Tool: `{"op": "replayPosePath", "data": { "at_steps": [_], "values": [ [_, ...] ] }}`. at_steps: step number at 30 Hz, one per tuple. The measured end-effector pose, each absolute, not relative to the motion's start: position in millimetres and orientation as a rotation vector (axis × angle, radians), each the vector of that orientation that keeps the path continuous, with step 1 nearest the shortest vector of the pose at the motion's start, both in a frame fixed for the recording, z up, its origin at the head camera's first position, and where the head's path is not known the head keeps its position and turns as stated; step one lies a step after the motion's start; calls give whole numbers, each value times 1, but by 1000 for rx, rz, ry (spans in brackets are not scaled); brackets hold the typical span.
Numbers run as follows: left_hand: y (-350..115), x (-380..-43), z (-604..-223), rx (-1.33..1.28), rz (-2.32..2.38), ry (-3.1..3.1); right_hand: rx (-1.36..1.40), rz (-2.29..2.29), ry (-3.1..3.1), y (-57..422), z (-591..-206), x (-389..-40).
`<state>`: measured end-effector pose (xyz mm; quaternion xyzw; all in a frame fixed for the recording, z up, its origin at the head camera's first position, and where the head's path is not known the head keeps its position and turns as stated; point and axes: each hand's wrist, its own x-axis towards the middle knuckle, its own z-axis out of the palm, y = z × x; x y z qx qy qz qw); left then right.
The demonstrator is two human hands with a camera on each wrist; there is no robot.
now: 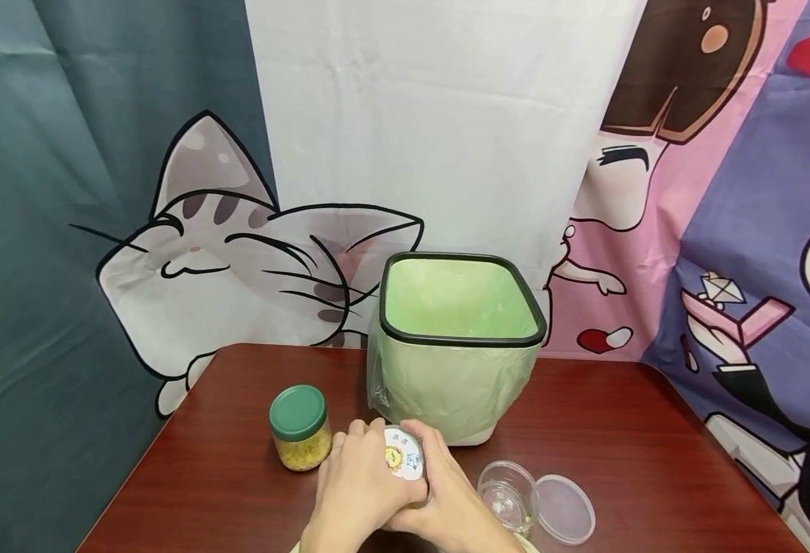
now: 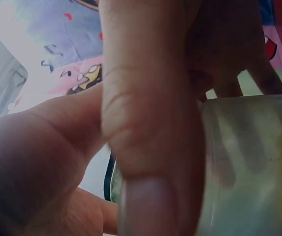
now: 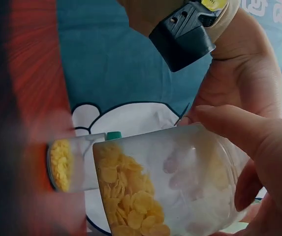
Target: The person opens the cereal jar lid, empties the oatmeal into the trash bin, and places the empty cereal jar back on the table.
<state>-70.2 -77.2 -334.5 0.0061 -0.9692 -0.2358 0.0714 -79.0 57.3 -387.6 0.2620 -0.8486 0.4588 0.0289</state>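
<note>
Backdrop [image 1: 439, 115]: printed cloth behind the work, blue-green at left, then white, pink and blue; a smiling cat [image 1: 190, 288] at left, parts of cartoon figures at right.
Tabletop [image 1: 204, 468]: reddish-brown, with rounded far corners, bearing the objects below.
Green-lidded jar [image 1: 301, 430]: upright at left on the tabletop, near the left hand; yellow flakes visible through its clear wall.
Left hand [image 1: 356, 484]: fingers curled about the left side of the held jar, thumb across the near edge of its top; the thumb fills much of the left wrist view.
Held jar [image 3: 185, 182]: between the two hands, in front of the bin; clear wall, yellow flakes [image 3: 131, 196] in its lower part, white top [image 1: 405, 453] bearing small cartoon figures.
Right hand [image 1: 449, 491]: fingers curled about the right side of the held jar, gripping it opposite the left.
Bin [image 1: 460, 388]: upright behind the hands, pale green lining, black rim; a fold of clear film hangs at its left side.
Cup [image 1: 504, 491]: clear, open, upright, right of the right hand; small yellow bits show near its base.
Lid [image 1: 567, 509]: translucent, round, flat on the tabletop just beside the cup.
</note>
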Motion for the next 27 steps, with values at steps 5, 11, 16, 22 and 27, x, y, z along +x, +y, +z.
{"op": "replayPosePath", "data": {
  "at_steps": [5, 11, 16, 22, 27],
  "values": [
    [-73, -69, -334, -39, -658, -2875, 792, 1329, -2615, 58, -387, -80],
    [-72, -67, -334, -121, -641, -2833, 742, 1305, -2600, 58, -385, -80],
    [-72, -66, -333, -167, -673, -2836, 673, 1310, -2630, 61, -382, -81],
    [-79, -69, -331, -263, -898, -2862, 642, 1392, -2612, 66, -380, -82],
    [-90, -71, -330, -331, -1141, -2842, 645, 1443, -2553, 71, -379, -84]
  ]
}}
